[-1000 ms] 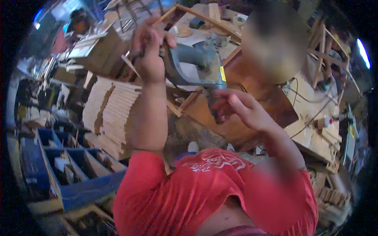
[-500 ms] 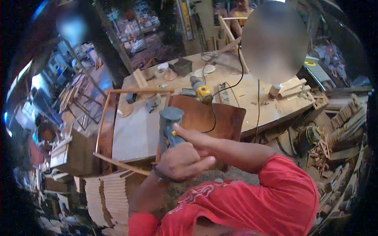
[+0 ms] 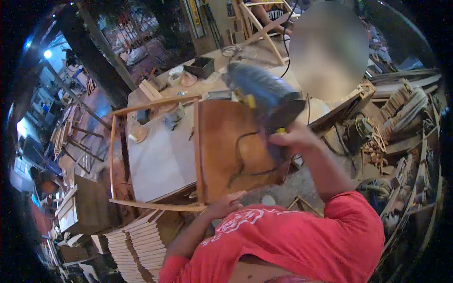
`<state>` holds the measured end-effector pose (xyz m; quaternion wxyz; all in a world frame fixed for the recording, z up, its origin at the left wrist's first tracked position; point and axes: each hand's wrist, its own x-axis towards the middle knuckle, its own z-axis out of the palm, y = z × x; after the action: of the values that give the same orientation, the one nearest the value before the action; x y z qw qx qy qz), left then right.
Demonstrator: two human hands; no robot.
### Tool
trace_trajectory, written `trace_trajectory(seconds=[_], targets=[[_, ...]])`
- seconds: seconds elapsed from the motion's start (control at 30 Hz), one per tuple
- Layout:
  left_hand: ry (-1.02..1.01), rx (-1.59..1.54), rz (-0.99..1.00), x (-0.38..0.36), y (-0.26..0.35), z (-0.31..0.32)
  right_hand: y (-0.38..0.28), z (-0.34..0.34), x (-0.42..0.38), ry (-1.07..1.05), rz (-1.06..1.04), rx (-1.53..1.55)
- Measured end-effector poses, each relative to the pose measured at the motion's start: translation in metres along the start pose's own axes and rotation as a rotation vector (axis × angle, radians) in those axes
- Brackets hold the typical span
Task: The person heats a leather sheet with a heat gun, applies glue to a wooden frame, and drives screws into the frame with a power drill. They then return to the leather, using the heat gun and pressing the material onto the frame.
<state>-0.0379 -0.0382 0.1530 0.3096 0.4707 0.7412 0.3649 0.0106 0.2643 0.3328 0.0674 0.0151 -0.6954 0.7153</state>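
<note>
My right hand [image 3: 295, 137] is wrapped round the handle of a blue power tool [image 3: 264, 89], raised over the right part of a brown panel [image 3: 222, 141]. The tool is blurred by motion. A dark cord curves across the panel. Down by the panel's lower edge, close to my red shirt, is my left hand [image 3: 225, 206], its fingers apart and nothing seen in them. A thin wooden frame [image 3: 198, 155] lies on the worktable [image 3: 158, 165], one bar running along the panel's left edge.
At the table's back are a dark box [image 3: 200, 67], a white roll [image 3: 176, 73] and wood blocks [image 3: 150, 89]. A person's arm [image 3: 269, 19] shows behind another wooden frame [image 3: 264, 35]. Stacked slats [image 3: 137, 247] stand lower left; scrap wood [image 3: 406, 113] is piled right.
My left hand has come off the blue tool and moved down toward my body. My right hand has carried the tool up and right. The view has shifted, and the yellow drill is now largely hidden.
</note>
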Motion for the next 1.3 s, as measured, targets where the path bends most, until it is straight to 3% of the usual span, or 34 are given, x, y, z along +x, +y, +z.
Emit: trace_trajectory(seconds=[0.03, 0.07, 0.13, 0.17, 0.23, 0.27, 0.4, 0.5, 0.6, 0.7, 0.8, 0.87, 1.07, 1.2, 1.3], targets=[[-0.276, -0.237, -0.067, -0.021, -0.016, -0.013, -0.014, 0.009, -0.009, 0.083, -0.003, -0.057], [-0.285, -0.234, -0.066, -0.043, -0.029, -0.028, -0.030, 0.022, -0.017, 0.140, 0.009, -0.098], [0.068, -0.649, -0.099, -0.079, -0.051, -0.049, -0.030, 0.036, -0.032, 0.273, 0.060, -0.147], [0.062, -0.655, -0.096, -0.090, -0.062, -0.062, -0.019, 0.042, -0.038, 0.350, 0.099, -0.149], [0.254, -0.752, -0.163, -0.106, -0.082, -0.087, 0.000, 0.058, -0.051, 0.368, 0.120, -0.108], [0.324, -0.707, -0.089, -0.106, -0.093, -0.096, 0.009, 0.065, -0.059, 0.380, 0.134, -0.065], [0.292, -0.711, -0.165, -0.090, -0.111, -0.119, 0.026, 0.091, -0.107, 0.683, 0.251, -0.204], [0.258, -0.804, -0.099, -0.068, -0.111, -0.125, 0.000, 0.127, -0.126, 0.634, 0.263, -0.265], [0.188, -0.686, 0.062, -0.047, -0.089, -0.127, 0.003, 0.141, -0.136, 0.624, 0.243, -0.320], [0.157, -0.613, 0.094, -0.036, -0.055, -0.125, 0.024, 0.157, -0.127, 0.569, 0.322, -0.348], [0.069, -0.499, 0.124, -0.021, -0.037, -0.132, 0.039, 0.157, -0.104, 0.467, 0.413, -0.222], [0.023, -0.500, 0.117, -0.017, -0.027, -0.132, 0.032, 0.165, -0.085, 0.226, 0.569, -0.201], [0.122, -0.404, -0.100, -0.011, -0.028, -0.134, 0.077, 0.141, -0.050, -0.017, 0.318, -0.122], [0.154, -0.458, -0.108, -0.011, -0.031, -0.122, 0.080, 0.129, -0.030, -0.097, 0.309, -0.075], [0.108, -0.327, -0.175, -0.002, -0.039, -0.116, 0.103, 0.118, -0.020, -0.194, 0.197, -0.066]])
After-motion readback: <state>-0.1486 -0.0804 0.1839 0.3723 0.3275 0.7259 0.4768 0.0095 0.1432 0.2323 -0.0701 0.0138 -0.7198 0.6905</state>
